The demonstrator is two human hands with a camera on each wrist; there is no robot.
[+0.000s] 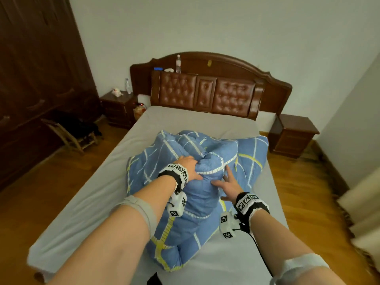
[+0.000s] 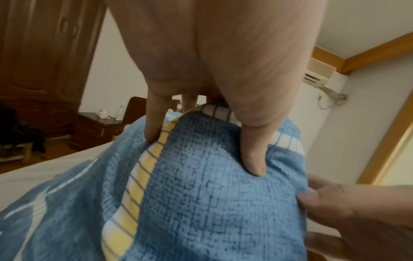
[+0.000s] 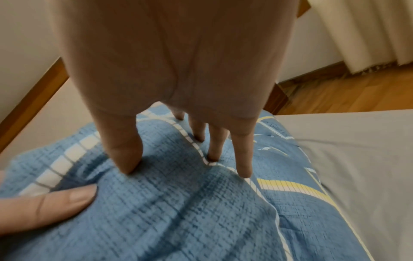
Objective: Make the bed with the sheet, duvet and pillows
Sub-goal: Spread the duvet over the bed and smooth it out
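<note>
A blue duvet (image 1: pixel 202 202) with white and yellow stripes lies bunched in a heap in the middle of the bed, on a grey sheet (image 1: pixel 86 194) that covers the mattress. My left hand (image 1: pixel 188 167) grips a raised fold of the duvet (image 2: pixel 212 203), with the thumb (image 2: pixel 254 159) dug in on one side and the fingers on the other. My right hand (image 1: pixel 228 186) rests just to the right of it. Its straight, spread fingers (image 3: pixel 243 159) press into the duvet (image 3: pixel 178 211). No pillow is in view.
A brown padded headboard (image 1: pixel 205 93) with a bottle (image 1: pixel 178 63) on top stands at the far end. Nightstands (image 1: pixel 119 108) (image 1: pixel 292 134) flank the bed. A wooden chair (image 1: pixel 72 136) and dark wardrobe (image 1: pixel 30 79) stand on the left, and a curtain (image 1: pixel 366 212) hangs on the right.
</note>
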